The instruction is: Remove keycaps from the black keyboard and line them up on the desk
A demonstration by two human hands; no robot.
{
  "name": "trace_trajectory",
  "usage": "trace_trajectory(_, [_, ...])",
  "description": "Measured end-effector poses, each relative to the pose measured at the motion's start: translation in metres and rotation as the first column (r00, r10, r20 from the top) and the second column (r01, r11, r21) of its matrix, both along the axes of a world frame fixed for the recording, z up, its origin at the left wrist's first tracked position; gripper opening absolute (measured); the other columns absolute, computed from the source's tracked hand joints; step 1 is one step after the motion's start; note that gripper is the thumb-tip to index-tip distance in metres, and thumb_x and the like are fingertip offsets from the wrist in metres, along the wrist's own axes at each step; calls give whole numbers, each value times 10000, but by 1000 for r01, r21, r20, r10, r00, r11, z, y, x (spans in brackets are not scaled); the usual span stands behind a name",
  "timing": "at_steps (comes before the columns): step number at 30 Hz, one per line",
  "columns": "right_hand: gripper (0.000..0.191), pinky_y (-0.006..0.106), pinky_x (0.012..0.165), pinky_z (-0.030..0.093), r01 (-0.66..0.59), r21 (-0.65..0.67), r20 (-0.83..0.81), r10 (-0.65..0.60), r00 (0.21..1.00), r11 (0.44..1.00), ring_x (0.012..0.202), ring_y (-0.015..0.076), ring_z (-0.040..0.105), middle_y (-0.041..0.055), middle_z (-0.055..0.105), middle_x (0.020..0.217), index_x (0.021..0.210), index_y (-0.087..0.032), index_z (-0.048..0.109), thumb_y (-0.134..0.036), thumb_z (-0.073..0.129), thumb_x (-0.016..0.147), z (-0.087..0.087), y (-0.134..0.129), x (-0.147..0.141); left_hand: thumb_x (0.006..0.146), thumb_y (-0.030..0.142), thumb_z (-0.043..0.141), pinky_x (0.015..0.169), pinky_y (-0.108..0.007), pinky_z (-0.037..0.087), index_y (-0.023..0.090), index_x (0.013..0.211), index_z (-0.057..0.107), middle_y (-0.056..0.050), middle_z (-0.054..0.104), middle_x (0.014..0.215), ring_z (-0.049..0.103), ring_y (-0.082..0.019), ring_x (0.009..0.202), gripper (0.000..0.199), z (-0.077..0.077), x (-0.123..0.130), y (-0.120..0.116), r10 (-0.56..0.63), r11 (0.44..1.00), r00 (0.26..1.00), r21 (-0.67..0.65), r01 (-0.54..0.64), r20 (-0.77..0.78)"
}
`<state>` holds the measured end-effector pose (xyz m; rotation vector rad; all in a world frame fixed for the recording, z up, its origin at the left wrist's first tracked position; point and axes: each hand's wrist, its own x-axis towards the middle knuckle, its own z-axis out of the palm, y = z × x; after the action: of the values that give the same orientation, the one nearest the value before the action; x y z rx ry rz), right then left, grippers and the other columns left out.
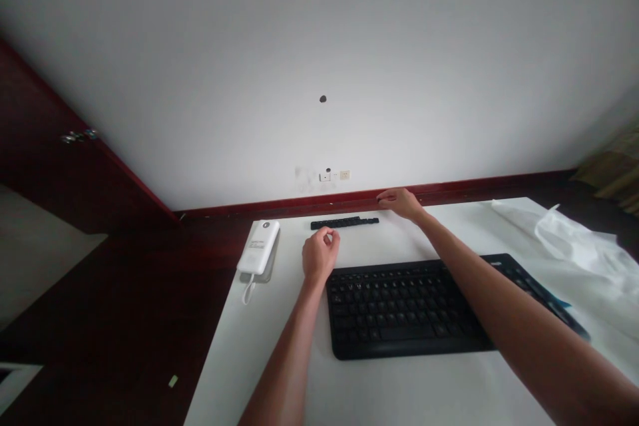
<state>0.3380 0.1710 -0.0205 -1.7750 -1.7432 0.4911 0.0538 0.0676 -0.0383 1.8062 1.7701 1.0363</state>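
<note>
A black keyboard [399,306] lies on the white table [399,386], its top row showing some gaps between keys. Beyond it, small black keycaps [344,222] stand in a line near the table's far edge. My left hand [321,253] is closed, just in front of the left part of that line; what its fingertips pinch, if anything, is too small to name. Past the line's right end, my right hand [399,204] holds a small black keycap [380,200] between thumb and fingers. My right forearm crosses over the keyboard and hides part of it.
A white power bank [259,247] with a short cable lies on a grey object at the table's left edge. Crumpled white plastic [574,239] covers the right side. Behind the table is a wall with sockets [334,176]; a dark red door [60,146] stands left.
</note>
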Motion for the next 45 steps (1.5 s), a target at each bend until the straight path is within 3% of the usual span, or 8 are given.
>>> trace_trajectory(3, [297,323,771,562,45,14,-31,-45,999,999,916,262,760,68,822,936,1007,-194,823,-354,678,803,-12,-1,5,932,388,583,605,-257,303,236,826,717,23,602,623,520,-136,563,229,0,1,0,2,1000,1000,-9,-2,-16])
trace_trajectory(8, [328,336,769,563,-49,30,-132,52,990,998,905,253,753,57,819,933,1018,-209,825,-414,698,795,-22,-1,10,926,388,591,605,-264,298,240,802,710,25,597,613,511,-137,555,227,-2,1,1,-12,1000,999,-20,11,-52])
trace_trajectory(15, [291,356,826,570,-60,-13,-133,58,990,998,923,269,752,53,820,922,1028,-213,834,-345,730,790,-18,3,11,930,385,581,611,-268,299,239,811,714,30,584,600,504,-134,563,231,-4,1,2,-22,1000,998,-6,22,-63])
trace_trajectory(21, [272,350,794,589,-245,-54,-140,235,962,968,834,231,728,33,818,930,1026,-239,844,-358,733,808,-16,2,14,919,384,593,624,-265,319,233,821,722,35,577,596,501,-129,568,221,-5,1,2,-12,1000,1000,6,12,-15])
trace_trajectory(26, [283,325,741,583,-303,-96,-116,291,950,948,781,213,717,26,815,888,1031,-230,844,-342,735,796,-21,6,16,916,378,594,635,-261,328,234,824,726,31,595,617,520,-132,590,216,-4,1,2,-7,1000,1000,6,7,-10])
trace_trajectory(36, [352,322,848,585,-360,-120,-159,340,927,925,941,243,744,41,819,1018,1087,-220,827,-331,764,758,-27,12,20,928,378,569,643,-245,332,221,834,723,22,613,635,535,-133,598,239,-3,1,1,-13,1000,1000,5,13,-23])
trace_trajectory(40, [359,352,909,581,-324,-111,-164,304,938,940,996,255,743,58,807,1102,1129,-225,812,-338,744,795,-26,11,23,930,378,564,642,-243,331,223,823,714,25,612,634,533,-130,597,242,-2,1,0,-18,1000,1000,10,18,-23])
trace_trajectory(45, [289,369,877,578,-193,-100,3,195,981,976,973,273,752,58,815,1054,1006,-245,841,-442,682,865,-19,6,19,930,380,568,642,-246,333,220,822,713,21,624,652,530,-128,600,241,0,2,0,-15,1000,1000,-3,15,-18])
